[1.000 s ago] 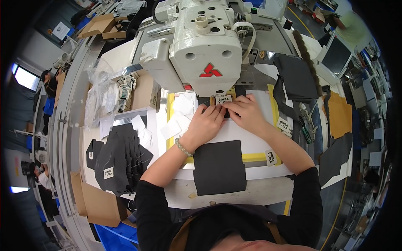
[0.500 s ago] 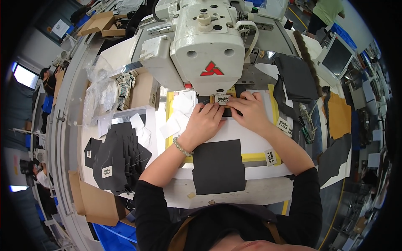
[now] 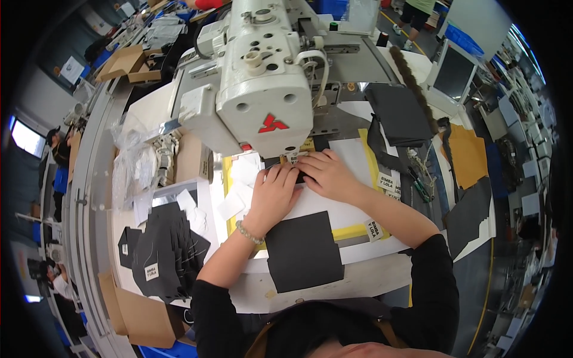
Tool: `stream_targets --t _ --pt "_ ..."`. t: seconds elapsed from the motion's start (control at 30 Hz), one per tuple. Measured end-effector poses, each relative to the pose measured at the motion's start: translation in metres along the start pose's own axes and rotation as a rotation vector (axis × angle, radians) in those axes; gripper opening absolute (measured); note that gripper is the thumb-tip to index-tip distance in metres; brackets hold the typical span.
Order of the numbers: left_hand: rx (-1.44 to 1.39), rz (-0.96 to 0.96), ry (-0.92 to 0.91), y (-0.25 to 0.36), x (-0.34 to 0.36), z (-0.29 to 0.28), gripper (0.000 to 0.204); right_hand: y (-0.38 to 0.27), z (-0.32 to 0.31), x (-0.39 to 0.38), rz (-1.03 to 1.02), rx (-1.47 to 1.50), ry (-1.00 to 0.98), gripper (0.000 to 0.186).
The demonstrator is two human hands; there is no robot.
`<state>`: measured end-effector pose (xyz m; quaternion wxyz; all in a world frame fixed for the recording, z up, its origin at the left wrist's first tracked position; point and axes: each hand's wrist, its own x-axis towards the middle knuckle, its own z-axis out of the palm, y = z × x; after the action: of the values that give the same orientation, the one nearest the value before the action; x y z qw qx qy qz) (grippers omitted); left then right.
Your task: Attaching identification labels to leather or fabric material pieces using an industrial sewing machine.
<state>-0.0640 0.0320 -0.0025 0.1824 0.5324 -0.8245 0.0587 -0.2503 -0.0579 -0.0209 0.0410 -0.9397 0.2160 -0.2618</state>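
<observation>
Both my hands rest side by side on the work plate under the sewing machine head. My left hand lies with its fingers stretched forward, pressing on a dark piece. My right hand has its fingers extended beside a small white label, their tips near its edge. A small brown strip stands at the label's left. The machine head and my fingers hide part of the label. A flat black panel lies nearer to me, overhanging the table's front edge.
At left are a black stack of cut pieces, a cardboard box of labels and white paper pieces. Black folded material, loose labels, green-handled snips and a monitor stand to the right.
The view has turned, shifting the machine and table left and down in the picture. My hands stay by the label, which now shows less behind the fingers and machine head.
</observation>
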Motion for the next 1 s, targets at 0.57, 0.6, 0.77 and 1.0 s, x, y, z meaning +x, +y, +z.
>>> stream_targets --t 0.57,0.6,0.77,1.0 --pt "0.213 -0.178 0.023 -0.010 -0.013 0.010 0.068 0.002 0.000 0.000 -0.004 0.026 0.000 0.032" --pt "0.218 -0.186 0.019 -0.010 -0.013 0.009 0.068 0.002 0.000 0.000 0.003 0.022 0.002 0.032" --pt "0.230 -0.189 0.036 -0.010 -0.013 0.011 0.067 0.000 0.000 0.000 0.012 0.024 -0.007 0.031" --pt "0.221 -0.165 0.054 -0.011 -0.013 0.011 0.069 -0.003 0.000 -0.001 0.009 0.005 0.008 0.031"
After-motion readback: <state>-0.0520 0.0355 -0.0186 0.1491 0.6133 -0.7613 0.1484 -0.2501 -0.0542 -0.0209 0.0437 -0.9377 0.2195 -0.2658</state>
